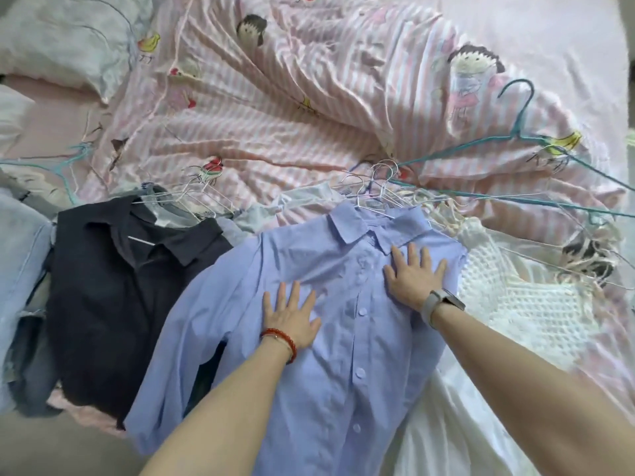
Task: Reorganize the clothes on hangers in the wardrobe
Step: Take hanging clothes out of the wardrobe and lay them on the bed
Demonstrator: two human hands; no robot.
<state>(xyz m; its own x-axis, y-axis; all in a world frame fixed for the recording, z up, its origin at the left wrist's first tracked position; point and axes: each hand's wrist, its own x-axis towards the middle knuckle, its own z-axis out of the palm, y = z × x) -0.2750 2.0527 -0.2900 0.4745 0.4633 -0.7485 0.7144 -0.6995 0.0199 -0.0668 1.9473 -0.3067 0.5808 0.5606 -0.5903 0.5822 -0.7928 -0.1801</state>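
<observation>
A light blue button-up shirt (347,338) lies flat on the bed on a white wire hanger (360,190), collar away from me. My left hand (292,317), with a red bead bracelet, presses flat on the shirt's chest left of the buttons. My right hand (414,276), with a watch on the wrist, lies flat with spread fingers just under the collar on the right side. A dark navy collared top (120,286) on a white hanger lies to the left.
A white open-knit garment (522,297) lies to the right, with white fabric below it. Teal wire hangers (519,121) rest on the pink striped duvet (275,108). Denim and pale blue clothes (24,269) pile at the left edge; a pillow (68,36) sits far left.
</observation>
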